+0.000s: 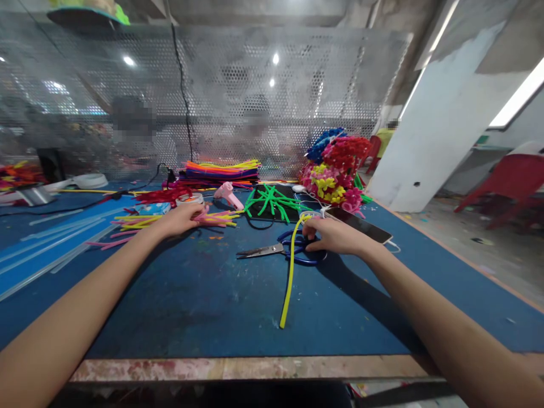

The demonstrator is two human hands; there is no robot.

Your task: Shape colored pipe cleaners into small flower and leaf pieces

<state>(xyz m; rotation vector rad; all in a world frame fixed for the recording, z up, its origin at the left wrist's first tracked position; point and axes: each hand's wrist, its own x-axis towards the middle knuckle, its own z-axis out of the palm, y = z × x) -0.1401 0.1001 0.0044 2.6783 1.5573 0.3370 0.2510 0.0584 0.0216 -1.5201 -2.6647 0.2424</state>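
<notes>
My left hand [181, 219] is closed around a bundle of pink and yellow pipe cleaners [221, 217], whose ends stick out on both sides of it. Blue-handled scissors [266, 250] lie on the table, blades pointing left. At their handles is my right hand [334, 235], thumb and fingers curled round a blue loop. A single yellow pipe cleaner [290, 277] crosses the handles and runs down toward the table's front; its upper end is beside my right fingertips, and whether they touch it I cannot tell.
Behind are green pipe cleaners [274, 201], a pink glue gun [229, 195] and a stack of coloured pipe cleaners [221, 173]. A phone [361, 225] and bright fuzzy flowers [335, 170] are at right. Clear glue sticks [63, 241] lie left, before a perforated metal panel [255, 85].
</notes>
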